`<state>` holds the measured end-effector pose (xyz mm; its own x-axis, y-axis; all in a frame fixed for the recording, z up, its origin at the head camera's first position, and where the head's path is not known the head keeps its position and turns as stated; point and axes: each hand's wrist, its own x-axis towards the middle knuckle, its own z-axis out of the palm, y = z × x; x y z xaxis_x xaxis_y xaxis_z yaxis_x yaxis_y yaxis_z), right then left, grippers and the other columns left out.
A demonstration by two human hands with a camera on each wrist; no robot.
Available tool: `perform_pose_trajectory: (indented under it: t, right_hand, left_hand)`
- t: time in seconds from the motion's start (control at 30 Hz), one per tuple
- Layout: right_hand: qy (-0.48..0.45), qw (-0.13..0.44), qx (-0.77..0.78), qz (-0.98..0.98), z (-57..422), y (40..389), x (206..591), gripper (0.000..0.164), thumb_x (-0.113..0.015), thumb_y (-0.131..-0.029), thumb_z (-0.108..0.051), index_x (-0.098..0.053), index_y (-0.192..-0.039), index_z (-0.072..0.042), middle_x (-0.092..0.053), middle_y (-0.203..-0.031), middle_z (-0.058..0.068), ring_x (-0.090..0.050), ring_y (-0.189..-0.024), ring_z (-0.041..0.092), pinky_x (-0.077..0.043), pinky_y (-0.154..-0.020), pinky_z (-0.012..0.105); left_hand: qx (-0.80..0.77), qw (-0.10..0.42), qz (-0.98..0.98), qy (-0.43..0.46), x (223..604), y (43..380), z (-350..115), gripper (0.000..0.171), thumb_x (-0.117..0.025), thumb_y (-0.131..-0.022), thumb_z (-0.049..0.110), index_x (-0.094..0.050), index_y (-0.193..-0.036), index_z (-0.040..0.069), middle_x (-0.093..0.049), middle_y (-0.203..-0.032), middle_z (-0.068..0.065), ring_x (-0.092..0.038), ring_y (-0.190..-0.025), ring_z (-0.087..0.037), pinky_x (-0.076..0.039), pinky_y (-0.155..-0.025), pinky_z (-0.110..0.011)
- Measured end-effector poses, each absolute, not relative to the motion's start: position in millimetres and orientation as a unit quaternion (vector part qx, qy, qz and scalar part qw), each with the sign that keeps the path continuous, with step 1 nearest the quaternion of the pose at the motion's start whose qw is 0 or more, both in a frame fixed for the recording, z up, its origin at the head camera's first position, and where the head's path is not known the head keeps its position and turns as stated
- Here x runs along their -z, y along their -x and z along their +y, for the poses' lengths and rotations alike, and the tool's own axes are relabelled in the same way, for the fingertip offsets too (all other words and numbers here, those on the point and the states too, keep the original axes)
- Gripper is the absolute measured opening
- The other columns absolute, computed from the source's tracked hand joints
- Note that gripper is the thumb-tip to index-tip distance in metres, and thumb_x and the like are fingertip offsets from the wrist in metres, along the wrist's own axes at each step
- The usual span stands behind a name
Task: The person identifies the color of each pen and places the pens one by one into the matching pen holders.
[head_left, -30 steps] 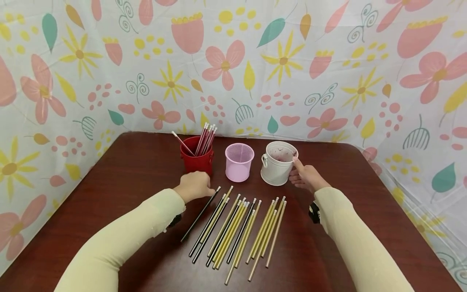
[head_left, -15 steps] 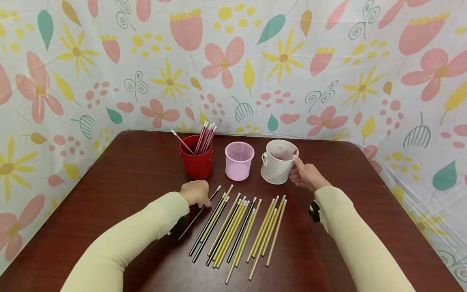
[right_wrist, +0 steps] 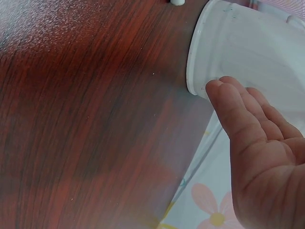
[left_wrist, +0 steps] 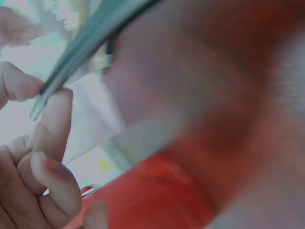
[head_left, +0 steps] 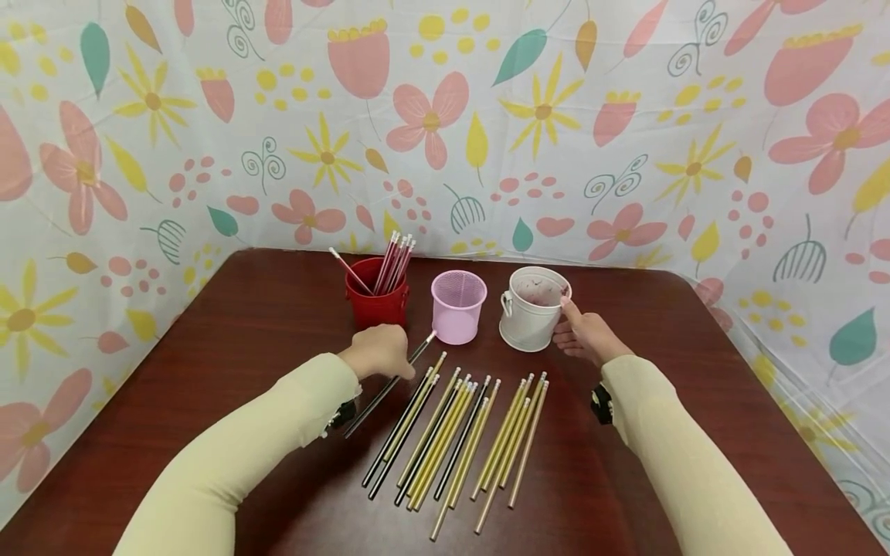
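My left hand (head_left: 378,351) pinches a black pencil (head_left: 375,403) between thumb and forefinger, left of the other pencils. Its white eraser end points toward the pink mesh cup (head_left: 456,316). In the left wrist view the dark pencil (left_wrist: 78,52) shows blurred between the fingertips. My right hand (head_left: 587,336) holds the white bucket (head_left: 526,324) at its right side, thumb at the rim and fingers along the outer wall. The right wrist view shows those fingers against the bucket (right_wrist: 248,52); the thumb is hidden there.
Several yellow-gold and black pencils (head_left: 445,440) lie side by side on the brown table (head_left: 278,309), eraser ends away from me. Behind my left hand stands a red bucket (head_left: 375,309) with several dark-pink pencils (head_left: 394,266). A flowered cloth (head_left: 431,154) hangs behind the table.
My left hand has gripped the leftmost black pencil and lifted it slightly, shifting its eraser end up and to the right. The right hand stays at the white bucket.
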<state>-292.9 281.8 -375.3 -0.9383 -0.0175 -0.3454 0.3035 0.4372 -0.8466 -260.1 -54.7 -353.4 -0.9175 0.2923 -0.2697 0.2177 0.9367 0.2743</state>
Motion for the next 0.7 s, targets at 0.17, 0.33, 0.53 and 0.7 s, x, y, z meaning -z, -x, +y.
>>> perform_pose_trajectory:
  t: [0.17,0.33,0.53,0.7]
  right_hand:
    - [-0.079,0.156,0.524,0.834,281.2,292.5,375.1,0.084,-0.019,-0.1,-0.054,-0.042,-0.127,0.022,-0.051,-0.125,0.036,-0.058,-0.108,0.038,-0.048,-0.092,0.042]
    - [-0.077,0.155,0.524,0.834,283.7,291.2,373.7,0.085,-0.018,-0.1,-0.055,-0.042,-0.127,0.022,-0.052,-0.125,0.036,-0.059,-0.105,0.036,-0.05,-0.09,0.041]
    - [-0.081,0.154,0.527,0.832,283.6,290.5,373.7,0.086,-0.019,-0.099,-0.055,-0.042,-0.126,0.023,-0.054,-0.123,0.035,-0.061,-0.1,0.032,-0.051,-0.088,0.04]
    - [-0.079,0.155,0.525,0.833,282.5,290.9,373.7,0.086,-0.02,-0.099,-0.056,-0.043,-0.126,0.022,-0.056,-0.12,0.034,-0.061,-0.102,0.033,-0.05,-0.089,0.041]
  left_hand:
    - [-0.197,0.109,0.96,-0.169,317.2,261.6,-61.4,0.039,-0.069,-0.076,0.018,-0.043,-0.047,0.017,-0.036,-0.046,0.006,-0.033,-0.046,-0.009,-0.023,-0.044,-0.024]
    - [-0.243,0.056,0.949,-0.195,291.4,265.5,-67.1,0.032,-0.066,-0.077,0.017,-0.047,-0.051,0.015,-0.037,-0.049,0.006,-0.034,-0.05,-0.009,-0.027,-0.049,-0.024]
    - [-0.253,-0.017,0.939,-0.234,271.6,267.4,-77.0,0.011,-0.066,-0.075,0.016,-0.069,-0.073,0.006,-0.066,-0.069,0.0,-0.06,-0.071,-0.016,-0.048,-0.068,-0.03]
    - [-0.288,-0.073,0.933,-0.204,258.0,267.1,-81.7,0.01,-0.065,-0.074,0.013,-0.07,-0.076,0.005,-0.071,-0.078,-0.006,-0.065,-0.08,-0.021,-0.05,-0.076,-0.038]
